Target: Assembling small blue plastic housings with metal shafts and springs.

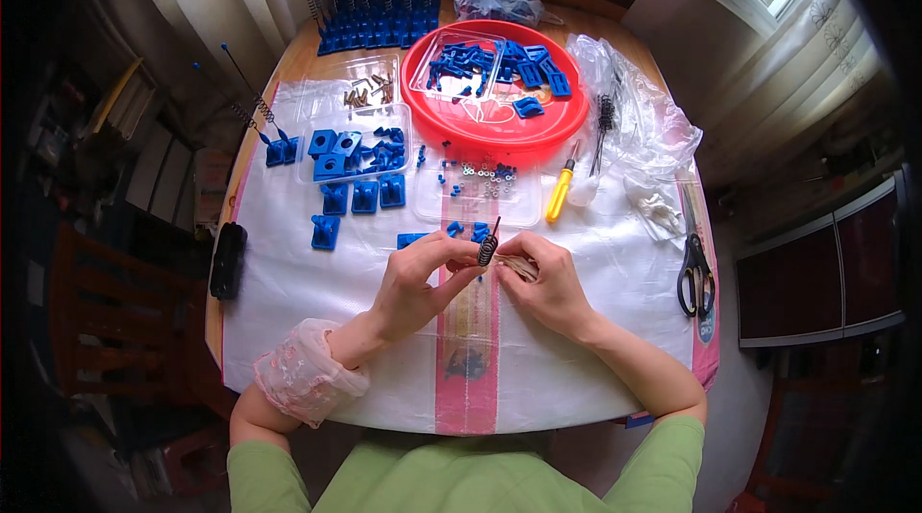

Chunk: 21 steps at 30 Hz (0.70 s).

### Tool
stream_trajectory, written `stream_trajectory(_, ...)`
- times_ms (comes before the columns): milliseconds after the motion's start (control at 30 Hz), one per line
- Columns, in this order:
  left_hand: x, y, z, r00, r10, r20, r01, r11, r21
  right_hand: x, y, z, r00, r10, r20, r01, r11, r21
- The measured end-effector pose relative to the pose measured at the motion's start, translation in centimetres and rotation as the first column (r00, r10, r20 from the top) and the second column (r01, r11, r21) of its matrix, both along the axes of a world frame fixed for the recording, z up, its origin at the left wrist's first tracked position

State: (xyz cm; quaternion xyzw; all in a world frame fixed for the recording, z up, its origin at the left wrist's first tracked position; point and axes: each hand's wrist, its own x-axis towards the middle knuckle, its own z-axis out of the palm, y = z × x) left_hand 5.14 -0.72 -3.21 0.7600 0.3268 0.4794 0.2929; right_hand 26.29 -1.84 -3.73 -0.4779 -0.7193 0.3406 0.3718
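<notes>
My left hand [423, 275] pinches a small black coil spring [487, 252] between thumb and fingers, with a thin dark rod sticking up out of it. Close beside it, my right hand [545, 284] is closed on a crumpled beige strip [520, 266], perhaps cloth, whose near end almost meets the spring. Just beyond my fingers lie small blue plastic pieces [455, 228], and a flat blue part [411, 240] sits partly behind my left hand. Several blue blocks with raised clips [364, 197] stand farther left.
A clear box of blue parts [410, 150] stands beyond the blocks. Behind are a red basin [583, 119], brass pieces [370, 90] and blue bases with upright springs [379, 28]. To the right lie a yellow-handled screwdriver [559, 192], plastic bags [663, 119] and black scissors [695, 278].
</notes>
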Motion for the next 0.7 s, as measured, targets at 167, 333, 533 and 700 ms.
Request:
stream_trajectory(167, 0.0, 0.0, 0.0, 1.0, -0.001, 0.013, 0.001, 1.0, -0.016, -0.1, 0.0, -0.7, 0.997, -0.041, -0.059, 0.041, 0.999, -0.008)
stream_trajectory(333, -0.1, 0.0, -0.1, 1.0, -0.013, 0.019, 0.013, 1.0, -0.018, 0.0, 0.2, -1.3, 0.995, -0.029, -0.099, 0.021, 0.997, -0.075)
stream_trajectory(533, -0.1, 0.1, -0.3, 0.999, -0.018, 0.031, 0.019, 1.0, -0.016, 0.4, 0.5, -1.5, 0.989, -0.025, -0.147, 0.008, 0.994, -0.111)
stream_trajectory(700, -0.5, 0.0, 0.0, 0.999, -0.05, 0.013, 0.05, 0.998, -0.045, 0.4, 0.5, 0.1, 0.996, -0.04, -0.086, 0.014, 0.959, -0.284)
